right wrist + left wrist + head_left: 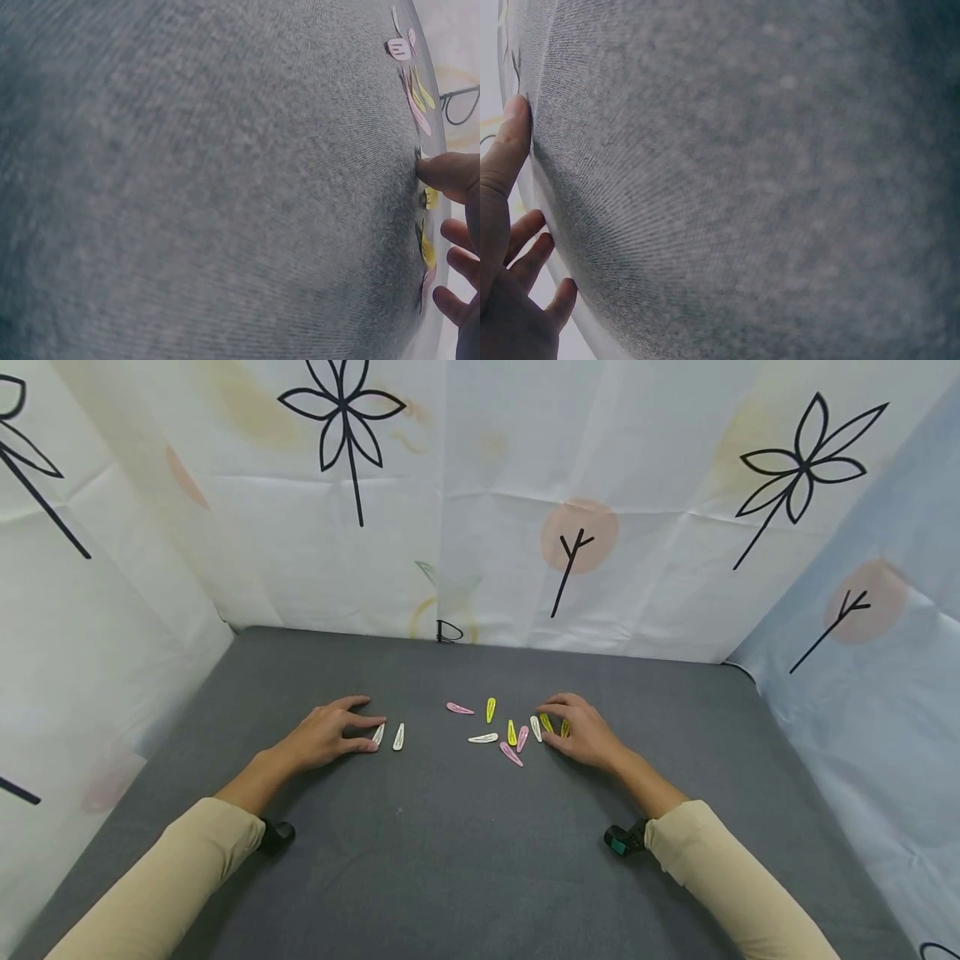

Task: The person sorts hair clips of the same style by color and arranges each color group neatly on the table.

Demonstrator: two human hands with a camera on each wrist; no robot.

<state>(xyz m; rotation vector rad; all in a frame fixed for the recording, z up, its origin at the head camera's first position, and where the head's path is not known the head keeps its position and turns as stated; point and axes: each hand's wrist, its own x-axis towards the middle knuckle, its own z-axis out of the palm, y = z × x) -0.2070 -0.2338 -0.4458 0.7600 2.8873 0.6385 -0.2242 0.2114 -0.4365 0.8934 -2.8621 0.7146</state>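
Observation:
My left hand (326, 735) is at the left group of clips, its thumb and index finger at the two ends of a white snap hair clip (378, 734). A second white hair clip (399, 737) lies just right of it. My right hand (585, 732) is over the right side of the scattered clips, thumb and index finger apart. Beside those fingertips lie a white hair clip (536, 728) and a yellow hair clip (547, 723); another yellow clip (566, 727) is partly under the hand. In the right wrist view the thumb (446, 174) reaches down to the cloth.
Between the hands lie pink clips (460, 708) (512, 754) (522, 739), yellow clips (491, 710) (512, 732) and a white clip (483, 738). A dark grey cloth (450, 860) covers the table. Printed curtains (487, 527) stand behind and at both sides.

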